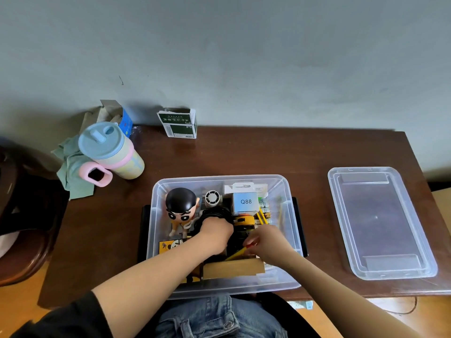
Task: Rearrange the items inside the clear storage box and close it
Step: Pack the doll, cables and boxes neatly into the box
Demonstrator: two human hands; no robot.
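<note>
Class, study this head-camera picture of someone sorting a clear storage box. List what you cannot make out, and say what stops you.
- Left hand: its fingers are hidden behind its own back, so what it touches among the black items is unclear.
- Items under both forearms in the storage box: covered.
- Yellow stick by the right hand: too small and blurred to identify.
- Print on the green carton: too small to read.
</note>
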